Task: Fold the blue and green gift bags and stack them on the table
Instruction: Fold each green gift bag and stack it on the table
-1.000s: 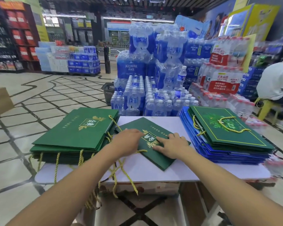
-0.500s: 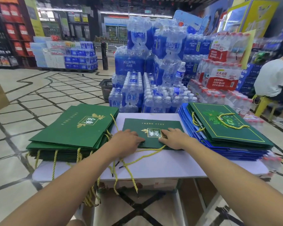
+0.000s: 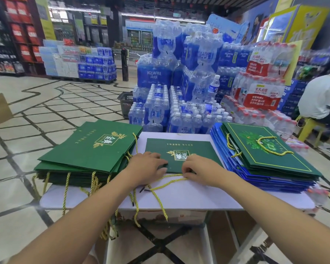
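Water-bottle packs rise behind the white table, where a pile of flat green gift bags sits at the left, gold cords hanging over the edge. Just right of it my left hand lies flat, fingers nearly straight, pressing the near left corner of the single folded green bag in the middle. My right hand rests on the bag's near edge with fingers bent down at the yellow cord, though I cannot tell whether they pinch it; farther right, blue gift bags are stacked with green ones on top.
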